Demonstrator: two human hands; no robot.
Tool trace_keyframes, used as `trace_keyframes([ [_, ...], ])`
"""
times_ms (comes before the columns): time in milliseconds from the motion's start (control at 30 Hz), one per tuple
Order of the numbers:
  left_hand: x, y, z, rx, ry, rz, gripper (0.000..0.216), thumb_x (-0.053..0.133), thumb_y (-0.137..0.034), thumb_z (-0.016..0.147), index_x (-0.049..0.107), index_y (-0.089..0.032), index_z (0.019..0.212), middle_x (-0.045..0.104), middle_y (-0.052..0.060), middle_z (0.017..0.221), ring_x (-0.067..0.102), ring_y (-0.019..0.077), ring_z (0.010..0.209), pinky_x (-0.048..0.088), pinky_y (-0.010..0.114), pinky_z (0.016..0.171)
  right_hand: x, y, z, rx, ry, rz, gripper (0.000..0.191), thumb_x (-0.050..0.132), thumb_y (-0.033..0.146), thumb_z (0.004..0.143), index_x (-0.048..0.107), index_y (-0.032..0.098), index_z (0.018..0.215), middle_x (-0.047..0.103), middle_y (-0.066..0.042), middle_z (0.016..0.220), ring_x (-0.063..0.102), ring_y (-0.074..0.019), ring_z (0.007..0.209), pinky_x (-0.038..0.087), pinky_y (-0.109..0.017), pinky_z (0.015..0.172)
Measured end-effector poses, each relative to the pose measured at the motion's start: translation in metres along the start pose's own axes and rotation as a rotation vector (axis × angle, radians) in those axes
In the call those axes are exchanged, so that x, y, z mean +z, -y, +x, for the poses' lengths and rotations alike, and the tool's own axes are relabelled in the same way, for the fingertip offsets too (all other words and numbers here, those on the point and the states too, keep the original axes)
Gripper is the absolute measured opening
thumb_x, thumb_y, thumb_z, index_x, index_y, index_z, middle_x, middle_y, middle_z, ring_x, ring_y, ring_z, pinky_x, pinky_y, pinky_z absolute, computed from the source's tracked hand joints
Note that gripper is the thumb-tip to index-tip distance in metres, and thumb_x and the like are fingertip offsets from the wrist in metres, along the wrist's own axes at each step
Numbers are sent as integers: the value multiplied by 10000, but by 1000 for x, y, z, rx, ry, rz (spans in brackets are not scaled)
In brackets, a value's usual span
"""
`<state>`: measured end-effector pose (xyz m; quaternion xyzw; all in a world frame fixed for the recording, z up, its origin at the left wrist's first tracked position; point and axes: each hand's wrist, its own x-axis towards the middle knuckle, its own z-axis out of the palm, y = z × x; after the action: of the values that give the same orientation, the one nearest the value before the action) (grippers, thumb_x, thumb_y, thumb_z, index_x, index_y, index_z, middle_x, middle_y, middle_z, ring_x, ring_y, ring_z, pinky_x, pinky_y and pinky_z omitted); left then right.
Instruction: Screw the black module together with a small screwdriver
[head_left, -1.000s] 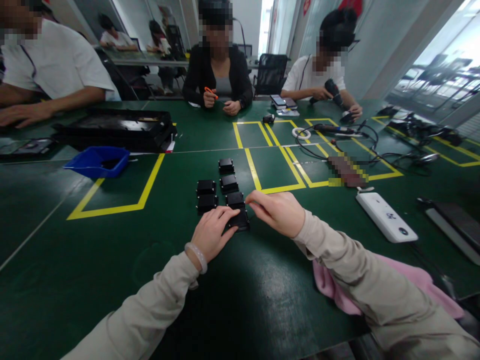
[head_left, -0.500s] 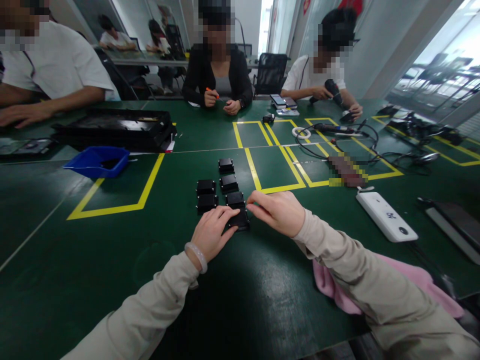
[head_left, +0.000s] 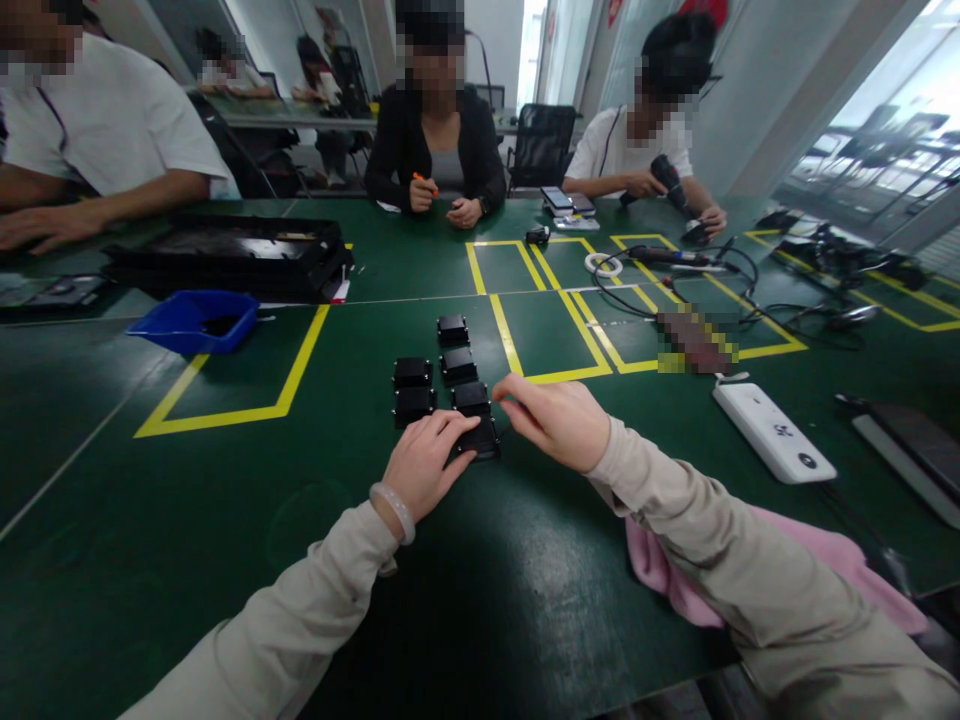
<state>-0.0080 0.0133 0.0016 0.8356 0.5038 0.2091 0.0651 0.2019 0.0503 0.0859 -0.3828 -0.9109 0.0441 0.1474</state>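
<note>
Several small black boxes (head_left: 457, 366) lie in two short rows on the green table (head_left: 225, 500). My left hand (head_left: 424, 465) rests on the nearest black box (head_left: 481, 440), fingers curled over its near edge and holding it down. My right hand (head_left: 559, 420) hovers just right of that box, thumb and forefinger pinched together above its far right corner; what they pinch, if anything, is too small to make out. Both arms wear beige sleeves, and a pale bangle sits on my left wrist.
A blue tray (head_left: 196, 321) and a long black case (head_left: 232, 257) lie at the left. A white device (head_left: 772, 432), cables (head_left: 675, 290) and a pink cloth (head_left: 750, 570) are on the right. Three other people sit along the far edge.
My right hand has lifted slightly and edged left above the near box. My left hand has stayed put.
</note>
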Motion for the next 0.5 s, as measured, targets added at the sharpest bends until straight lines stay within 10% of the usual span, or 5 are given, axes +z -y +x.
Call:
trace_keyframes([
  [500,0,0,0,-2,-4,3,346,518,-272,878,499,-229,1221,550,71,1146,525,236,1056,426,388,867,-1,0,0,7,21,-25,335,284,402,957,553,209,1010,661,0,715,562,-115,580,228,-244,534],
])
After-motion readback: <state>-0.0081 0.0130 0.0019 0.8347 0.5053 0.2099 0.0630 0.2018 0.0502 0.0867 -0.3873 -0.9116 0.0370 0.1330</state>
